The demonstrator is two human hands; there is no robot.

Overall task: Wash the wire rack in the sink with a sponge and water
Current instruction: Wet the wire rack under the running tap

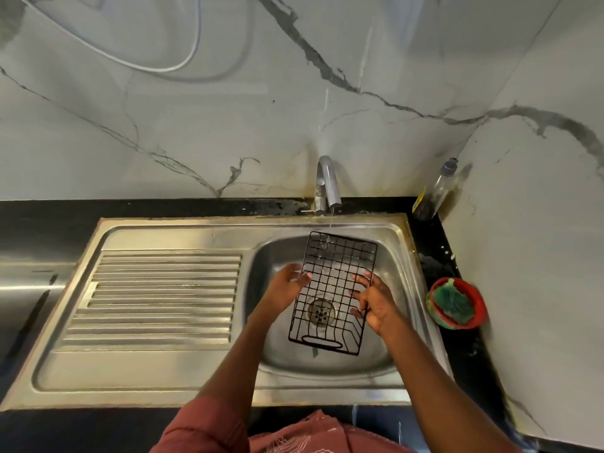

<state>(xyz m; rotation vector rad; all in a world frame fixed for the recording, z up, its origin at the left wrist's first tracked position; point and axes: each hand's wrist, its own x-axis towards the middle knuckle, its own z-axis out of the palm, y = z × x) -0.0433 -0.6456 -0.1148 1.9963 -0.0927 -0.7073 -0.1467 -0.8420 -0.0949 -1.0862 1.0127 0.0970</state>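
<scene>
A black wire rack (333, 273) is held tilted over the steel sink bowl (389, 266), its far end under a thin stream of water from the chrome tap (328, 184). My right hand (374, 300) grips the rack's right edge, fingers curled through the wires. At the rack's left edge my left hand (289, 284) touches it, thumb against the wire. A green sponge (457, 304) lies in a red bowl (478, 302) on the counter to the right of the sink. The drain (322, 312) shows through the grid.
A ribbed steel draining board (157, 299) fills the left of the sink unit. A clear dish-soap bottle (438, 191) stands in the back right corner against the marble wall. Black counter (434, 240) runs along the right and back edges.
</scene>
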